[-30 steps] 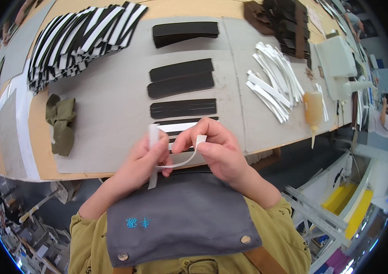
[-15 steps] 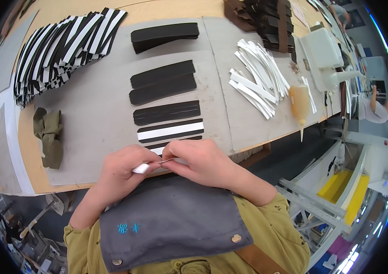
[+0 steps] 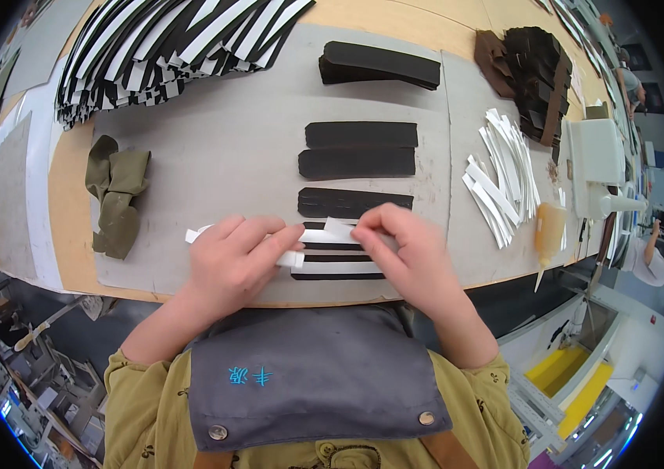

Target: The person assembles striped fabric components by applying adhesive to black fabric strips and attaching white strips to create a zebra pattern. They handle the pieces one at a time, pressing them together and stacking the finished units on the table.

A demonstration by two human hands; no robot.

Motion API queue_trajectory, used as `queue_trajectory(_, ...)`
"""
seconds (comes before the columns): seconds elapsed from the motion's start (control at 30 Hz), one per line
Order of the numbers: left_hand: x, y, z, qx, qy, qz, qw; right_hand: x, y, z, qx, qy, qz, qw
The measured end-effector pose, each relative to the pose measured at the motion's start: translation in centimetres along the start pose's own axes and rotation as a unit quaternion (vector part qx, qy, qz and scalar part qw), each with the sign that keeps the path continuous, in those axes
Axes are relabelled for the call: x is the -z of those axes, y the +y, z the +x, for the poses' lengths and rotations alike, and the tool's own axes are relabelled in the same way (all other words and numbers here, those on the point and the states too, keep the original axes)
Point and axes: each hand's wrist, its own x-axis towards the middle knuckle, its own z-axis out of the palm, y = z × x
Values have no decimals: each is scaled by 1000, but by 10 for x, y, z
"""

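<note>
My left hand (image 3: 238, 262) is closed on a white strip (image 3: 291, 259), whose ends stick out on both sides of the fingers. Its fingertips rest beside a black strip with a white band (image 3: 318, 235) along its middle. The right hand (image 3: 411, 254) pinches a thin white piece (image 3: 339, 227) between thumb and forefinger, above that same strip; whether it is joined to the band I cannot tell. Nearest me lies another black strip with a white band (image 3: 337, 268), partly under the right hand. Beyond my hands is a plain black strip (image 3: 355, 202), with two more black pieces (image 3: 358, 162) farther off.
A black stack (image 3: 379, 66) lies at the back, and many black-and-white strips (image 3: 168, 47) at far left. An olive fabric piece (image 3: 119, 199) is on the left. To the right are loose white strips (image 3: 508, 176), an amber squeeze bottle (image 3: 550, 230) and a dark bundle (image 3: 535, 82).
My hands have come apart and moved forward from the table's near edge onto the black strips. The right hand now holds a white piece. The whole view has shifted.
</note>
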Motion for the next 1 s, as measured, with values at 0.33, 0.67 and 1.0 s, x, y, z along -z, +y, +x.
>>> queue_trajectory(0.33, -11, -4, -1, 1, -31, 38, 999, -25, 1, 35, -1, -10, -138, 990)
queue_trajectory(0.67, -13, -6, -3, 11, -32, 23, 999, -31, 8, 39, 15, 3, -180, 984)
queue_trajectory(1.0, -15, -6, -1, 31, -43, 37, 998, -30, 6, 40, 19, 5, -188, 982)
